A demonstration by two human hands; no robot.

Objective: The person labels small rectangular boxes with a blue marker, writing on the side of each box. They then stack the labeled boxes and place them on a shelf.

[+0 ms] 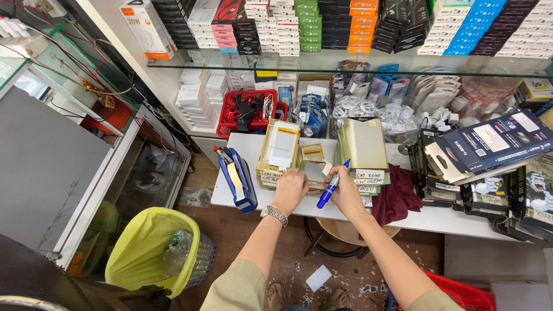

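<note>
A flat white table (438,219) bears stacks of thin, glossy rectangular packs. At its 9 o'clock edge lies a blue plastic tape dispenser (239,178); at 3 o'clock, a soft maroon cloth (397,196). The left hand (290,190), wrist in a metal watch (274,214), rests curled on the small flat packs (314,167) mid-table. The right hand (347,193) has its fingers clamped on a slim blue marker (329,190), tip toward 12 o'clock.

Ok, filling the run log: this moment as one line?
left hand: on flat boxes | right hand: holds blue marker | table
</note>
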